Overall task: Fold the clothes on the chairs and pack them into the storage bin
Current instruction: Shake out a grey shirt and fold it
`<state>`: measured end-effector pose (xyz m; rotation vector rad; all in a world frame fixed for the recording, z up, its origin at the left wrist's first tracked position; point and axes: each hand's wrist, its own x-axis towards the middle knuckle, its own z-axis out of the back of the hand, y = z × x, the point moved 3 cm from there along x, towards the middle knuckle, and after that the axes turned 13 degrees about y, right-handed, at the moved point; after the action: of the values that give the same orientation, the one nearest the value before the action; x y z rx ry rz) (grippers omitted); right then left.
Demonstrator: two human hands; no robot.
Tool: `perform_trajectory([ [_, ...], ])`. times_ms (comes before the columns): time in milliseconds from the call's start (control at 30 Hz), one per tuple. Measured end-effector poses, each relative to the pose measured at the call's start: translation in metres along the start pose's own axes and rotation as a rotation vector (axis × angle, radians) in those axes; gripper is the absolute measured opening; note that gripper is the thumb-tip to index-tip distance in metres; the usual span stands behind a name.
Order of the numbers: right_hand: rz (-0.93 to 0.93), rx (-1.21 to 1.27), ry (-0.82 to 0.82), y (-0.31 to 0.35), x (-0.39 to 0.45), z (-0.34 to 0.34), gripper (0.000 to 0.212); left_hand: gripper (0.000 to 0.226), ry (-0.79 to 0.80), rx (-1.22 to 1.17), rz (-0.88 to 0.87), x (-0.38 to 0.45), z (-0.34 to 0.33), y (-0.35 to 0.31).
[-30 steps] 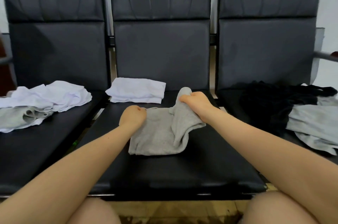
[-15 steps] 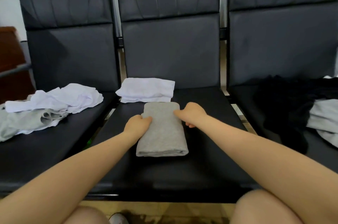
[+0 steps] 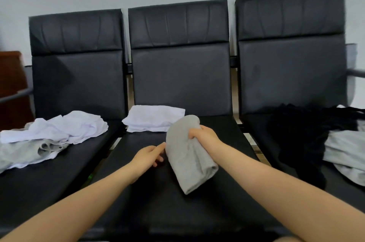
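A folded grey garment (image 3: 187,154) hangs lifted above the middle chair seat (image 3: 158,192), and my right hand (image 3: 204,136) grips its upper right edge. My left hand (image 3: 149,155) hovers just left of it with loosely extended fingers, fingertips close to the cloth and holding nothing. A folded white garment (image 3: 154,117) lies at the back of the middle seat. Unfolded white and grey clothes (image 3: 49,135) lie piled on the left chair. Black clothes (image 3: 300,131) and grey clothes (image 3: 343,152) lie on the right chair. No storage bin is in view.
Three black padded chairs stand side by side against a pale wall, with narrow gaps between the seats. A brown wooden piece of furniture (image 3: 9,87) stands at the far left. Metal armrests (image 3: 355,72) stick out at both ends of the row.
The grey garment lay folded flat on the middle seat with both hands on it; now my right hand has lifted it and my left hand has let go. The camera tilted upward.
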<state>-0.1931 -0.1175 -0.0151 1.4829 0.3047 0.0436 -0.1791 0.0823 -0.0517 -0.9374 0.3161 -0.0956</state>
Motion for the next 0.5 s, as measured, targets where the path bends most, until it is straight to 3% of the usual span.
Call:
perform_trajectory([
  [167, 0.036, 0.307, 0.048, 0.009, -0.002, 0.002, 0.047, 0.081, 0.16, -0.235, 0.003, -0.008, 0.007, -0.005],
  [267, 0.053, 0.331, 0.16, 0.017, -0.005, -0.005, 0.032, 0.107, 0.263, -0.413, -0.03, -0.006, 0.01, -0.008],
  [333, 0.045, 0.332, 0.198, 0.018, -0.007, -0.009, 0.027, 0.091, 0.315, -0.63, -0.096, -0.008, 0.011, -0.014],
  [500, 0.015, 0.319, 0.264, 0.011, 0.001, -0.014, 0.053, 0.041, 0.215, -0.828, -0.218, -0.015, 0.005, -0.037],
])
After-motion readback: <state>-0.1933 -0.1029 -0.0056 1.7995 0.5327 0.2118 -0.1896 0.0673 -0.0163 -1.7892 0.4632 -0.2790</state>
